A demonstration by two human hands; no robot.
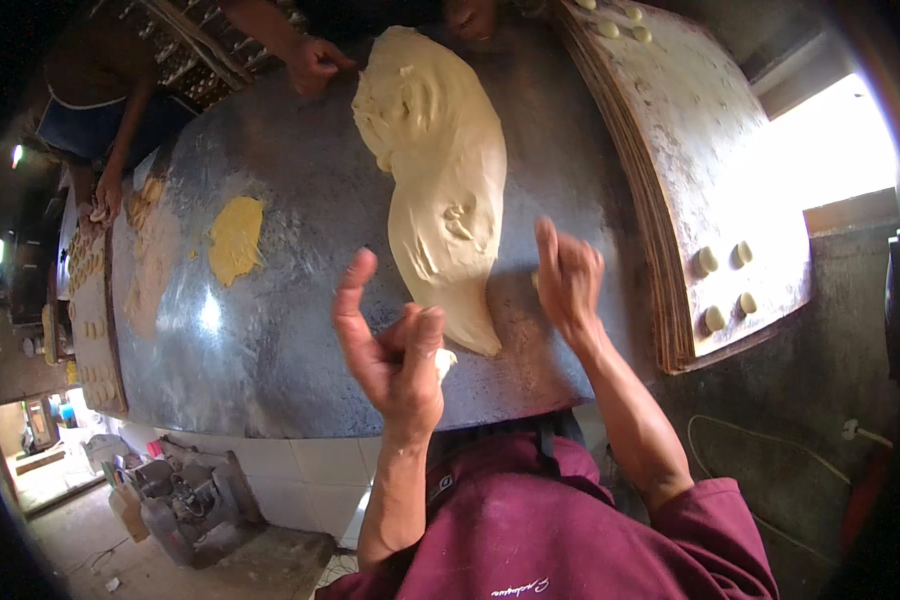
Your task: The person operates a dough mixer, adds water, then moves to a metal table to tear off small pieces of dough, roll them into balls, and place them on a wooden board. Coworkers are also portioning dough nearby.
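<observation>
A long, glossy mass of pale dough (450, 172) lies on the dark metal tabletop (307, 150), its narrow end pointing towards me. My left hand (394, 352) is raised left of that end, forefinger extended and the other fingers curled around a small piece of dough (444, 363). Right of the mass, my right hand (572, 281) hangs over the table with curled fingers, slightly blurred. A pale bit shows at its left side, but the inside of the hand is hidden.
Stacked wooden boards (675, 187) bearing small dough balls (709, 259) stand at right. Yellow paste (236, 240) is smeared on the table. Another person's hand (315, 64) is near the dough's far end; a co-worker's hands (105, 201) are above a dough-piece board (97, 337) at left.
</observation>
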